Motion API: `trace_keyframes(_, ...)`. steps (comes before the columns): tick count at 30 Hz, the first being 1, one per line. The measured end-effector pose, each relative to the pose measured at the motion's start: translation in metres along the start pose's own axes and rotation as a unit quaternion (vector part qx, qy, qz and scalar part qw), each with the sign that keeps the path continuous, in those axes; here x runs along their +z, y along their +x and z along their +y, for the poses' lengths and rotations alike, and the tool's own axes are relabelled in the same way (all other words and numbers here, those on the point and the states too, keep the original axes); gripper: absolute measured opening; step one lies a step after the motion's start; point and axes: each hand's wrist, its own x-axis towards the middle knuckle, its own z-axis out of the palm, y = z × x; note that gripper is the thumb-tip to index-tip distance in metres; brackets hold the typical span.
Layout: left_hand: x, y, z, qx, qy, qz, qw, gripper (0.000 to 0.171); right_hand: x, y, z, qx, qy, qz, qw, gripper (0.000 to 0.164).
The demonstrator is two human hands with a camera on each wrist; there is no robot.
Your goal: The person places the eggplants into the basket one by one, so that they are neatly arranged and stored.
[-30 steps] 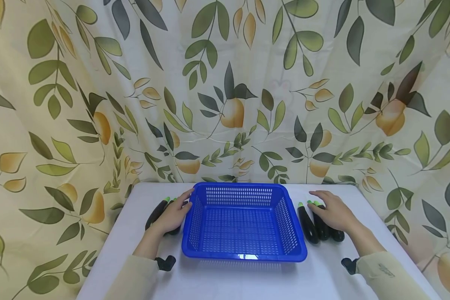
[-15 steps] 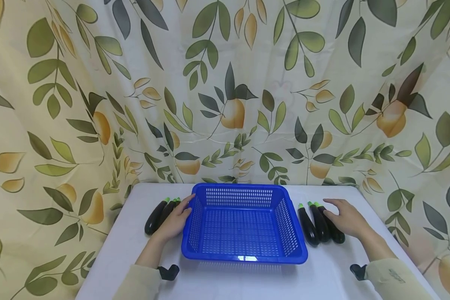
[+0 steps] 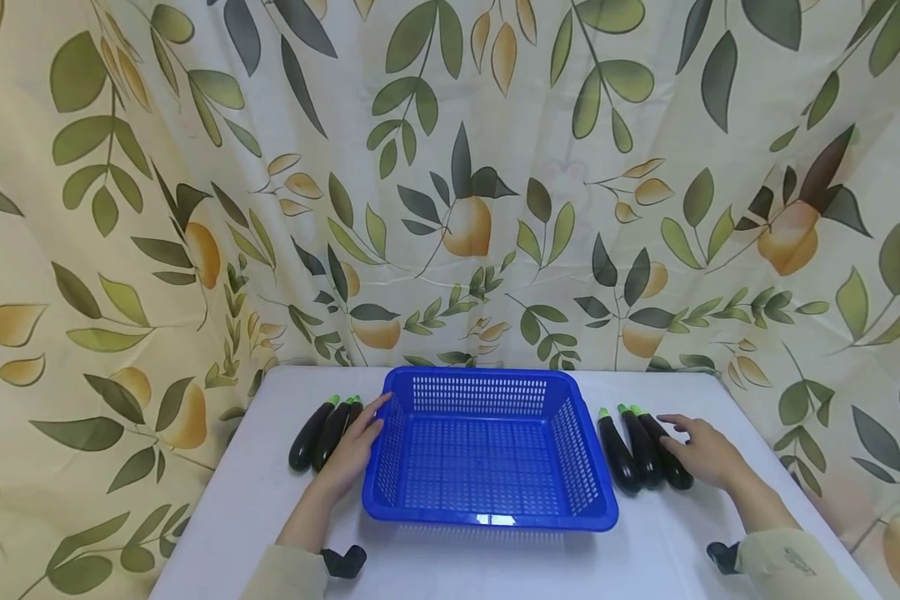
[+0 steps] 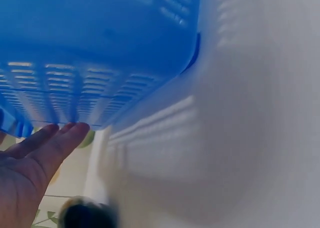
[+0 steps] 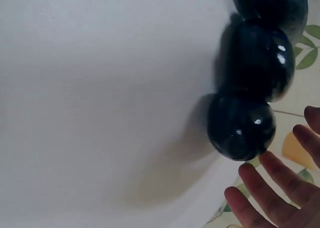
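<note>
A blue plastic basket (image 3: 480,522) with slotted walls stands in the middle of the table. My left hand (image 3: 354,450) is at its left side; in the left wrist view, fairly straight fingers (image 4: 59,145) reach up to the slotted wall. Left of that hand lie several dark eggplants (image 3: 311,437) with green stem ends, partly covered by it. To the right of the basket, three more eggplants (image 3: 643,454) lie side by side. My right hand (image 3: 708,454) is beside the outermost one, fingers loosely spread, fingertips close to its skin in the right wrist view.
A white cloth covers the table (image 3: 435,571). Behind and at both sides hangs a curtain (image 3: 510,208) printed with leaves and fruit. Dark wrist straps with cameras show below both hands.
My right hand has moved from over the right eggplants outward to their right side, uncovering them. The left hand has shifted slightly right along the basket, uncovering more of the left eggplants.
</note>
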Motion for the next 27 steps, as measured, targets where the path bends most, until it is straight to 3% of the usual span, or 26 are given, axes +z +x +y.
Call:
trace_keyframes(11,0.005,0.002,-0.014,-0.003,-0.088,0.008,0.9961,0.046,0.013,0.0,0.011,-0.023,0.019,0.013,0.999,0.046)
trace_keyframes(27,0.009,0.0,-0.021,0.017,-0.118,-0.011,0.9928,0.05,0.019,0.0,0.014,-0.009,0.026,0.014,1.0,0.047)
